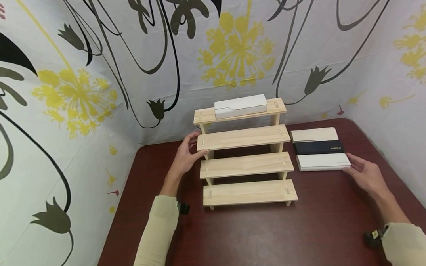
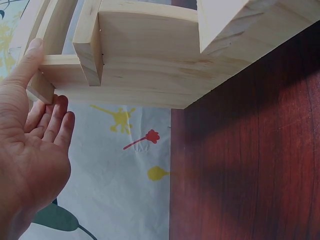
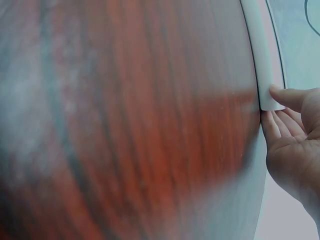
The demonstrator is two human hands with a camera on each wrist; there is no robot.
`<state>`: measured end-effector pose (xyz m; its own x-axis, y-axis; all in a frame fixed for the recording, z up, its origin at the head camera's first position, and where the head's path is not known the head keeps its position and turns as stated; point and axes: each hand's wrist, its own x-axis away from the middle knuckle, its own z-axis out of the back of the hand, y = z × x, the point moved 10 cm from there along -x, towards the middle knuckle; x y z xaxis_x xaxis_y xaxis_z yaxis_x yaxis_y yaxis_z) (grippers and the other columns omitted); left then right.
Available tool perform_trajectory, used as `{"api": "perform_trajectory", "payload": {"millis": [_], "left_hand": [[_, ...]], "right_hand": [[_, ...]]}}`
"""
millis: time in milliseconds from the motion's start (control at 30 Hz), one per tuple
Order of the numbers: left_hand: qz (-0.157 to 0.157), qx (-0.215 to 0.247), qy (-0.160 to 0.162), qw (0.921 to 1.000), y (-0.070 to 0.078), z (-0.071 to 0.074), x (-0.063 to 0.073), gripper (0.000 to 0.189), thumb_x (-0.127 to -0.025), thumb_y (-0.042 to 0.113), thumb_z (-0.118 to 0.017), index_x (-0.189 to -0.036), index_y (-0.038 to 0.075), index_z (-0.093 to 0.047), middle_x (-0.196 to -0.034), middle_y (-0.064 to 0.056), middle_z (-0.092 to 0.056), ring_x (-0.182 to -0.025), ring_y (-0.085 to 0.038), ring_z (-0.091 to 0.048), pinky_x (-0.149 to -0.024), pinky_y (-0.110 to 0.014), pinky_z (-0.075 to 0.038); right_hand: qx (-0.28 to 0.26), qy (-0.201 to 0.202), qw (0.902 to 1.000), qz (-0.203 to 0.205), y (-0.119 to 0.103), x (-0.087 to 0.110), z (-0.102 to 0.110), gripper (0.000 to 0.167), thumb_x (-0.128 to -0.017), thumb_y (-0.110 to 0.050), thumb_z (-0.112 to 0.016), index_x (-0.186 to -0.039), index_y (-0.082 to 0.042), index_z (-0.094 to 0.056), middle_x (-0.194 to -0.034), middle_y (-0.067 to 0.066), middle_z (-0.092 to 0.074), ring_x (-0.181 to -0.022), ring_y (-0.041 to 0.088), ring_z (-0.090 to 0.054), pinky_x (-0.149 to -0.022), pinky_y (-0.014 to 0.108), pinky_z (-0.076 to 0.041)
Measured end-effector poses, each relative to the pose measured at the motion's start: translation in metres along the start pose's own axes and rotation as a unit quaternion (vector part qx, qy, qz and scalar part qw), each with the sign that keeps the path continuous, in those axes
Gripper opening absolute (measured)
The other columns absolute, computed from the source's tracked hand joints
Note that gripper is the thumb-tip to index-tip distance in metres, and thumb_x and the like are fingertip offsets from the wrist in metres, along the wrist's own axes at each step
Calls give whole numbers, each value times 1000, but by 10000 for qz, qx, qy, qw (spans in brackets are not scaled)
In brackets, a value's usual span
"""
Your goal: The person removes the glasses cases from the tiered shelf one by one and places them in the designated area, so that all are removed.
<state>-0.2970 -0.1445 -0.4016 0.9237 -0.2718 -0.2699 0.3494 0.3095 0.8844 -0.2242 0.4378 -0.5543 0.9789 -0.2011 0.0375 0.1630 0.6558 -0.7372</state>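
Note:
A pale wooden stepped shelf stand [image 1: 248, 165] with several tiers stands on the dark red-brown table. My left hand [image 1: 186, 158] holds the left end of its second tier from the top. In the left wrist view the thumb of my left hand [image 2: 37, 130] lies along the board end [image 2: 41, 87] and the fingers are below it. On the right lies a slim white box [image 1: 323, 162]. My right hand [image 1: 366, 174] grips its near right corner; in the right wrist view the thumb is on top of the box [image 3: 270, 60], fingers beneath.
A white oblong case [image 1: 240, 106] sits on the stand's top tier. Behind the slim box lie a black item [image 1: 317, 147] and a cream one [image 1: 314, 134], side by side. Flower-printed cloth [image 1: 182, 82] walls the table [image 1: 239, 239] at the back and sides.

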Motion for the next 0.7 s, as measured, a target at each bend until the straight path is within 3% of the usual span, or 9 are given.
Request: {"api": "perform_trajectory", "payload": {"millis": [167, 700], "left_hand": [[-39, -25, 3, 10000, -26, 2, -6, 81, -93, 10, -84, -159, -2, -39, -161, -20, -42, -141, -40, -45, -123, -57, -30], [-9, -196, 26, 9998, -27, 2, -6, 76, -95, 14, -84, -157, 2, -42, -159, -12, -46, -139, -31, -49, -123, -52, -34]], "right_hand": [[-50, 46, 10000, -23, -2, -2, -1, 69, -111, -31, -60, -164, 2, -31, -155, 38, -41, -137, 59, -46, -104, 68, -43], [-191, 131, 9997, -74, 0, -6, -3, 67, -112, -28, -57, -165, 2, -28, -160, 37, -35, -141, 59, -41, -107, 69, -40]]}}
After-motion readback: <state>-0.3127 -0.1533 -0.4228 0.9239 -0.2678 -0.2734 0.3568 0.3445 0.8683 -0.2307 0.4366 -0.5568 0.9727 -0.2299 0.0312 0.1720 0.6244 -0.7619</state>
